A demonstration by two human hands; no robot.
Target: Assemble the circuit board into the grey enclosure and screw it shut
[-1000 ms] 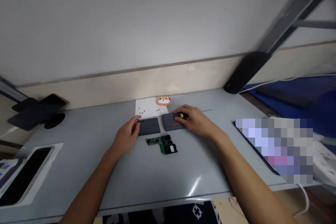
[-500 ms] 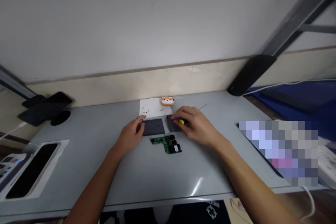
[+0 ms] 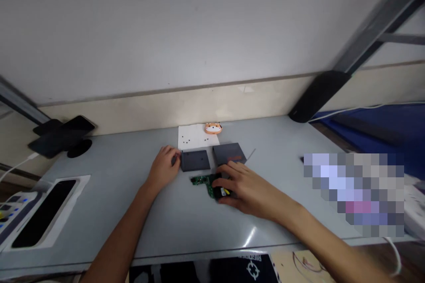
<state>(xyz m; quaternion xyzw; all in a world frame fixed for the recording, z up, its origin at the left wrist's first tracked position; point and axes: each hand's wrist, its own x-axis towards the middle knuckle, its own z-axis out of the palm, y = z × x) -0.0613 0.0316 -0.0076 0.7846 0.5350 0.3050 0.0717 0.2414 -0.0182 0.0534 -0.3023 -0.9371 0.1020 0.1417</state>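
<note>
My right hand [image 3: 234, 183] is closed around a screwdriver [image 3: 226, 191]; its yellow handle end shows between the fingers, and the thin shaft points away to the upper right. The fingertips reach over the black part of a green circuit board [image 3: 201, 180], partly hiding it. My left hand [image 3: 165, 163] has its fingers curled at the left edge of a flat dark grey panel [image 3: 195, 160], pinching that edge. Beside this panel lies a second dark grey casing piece [image 3: 229, 151], with a reddish mark near its front; my right hand is just in front of it.
Several tiny dark screws [image 3: 186, 140] lie on a white sheet [image 3: 195, 130], along with an orange animal-faced case [image 3: 213, 128]. A phone [image 3: 44, 212] and a power strip [image 3: 16, 212] are at left, near a stand [image 3: 78, 148]. A black cylinder [image 3: 315, 97] stands back right.
My right hand has come down toward me with the screwdriver, from the right casing piece to the circuit board. That casing piece is now uncovered. My left hand stays at the panel's edge.
</note>
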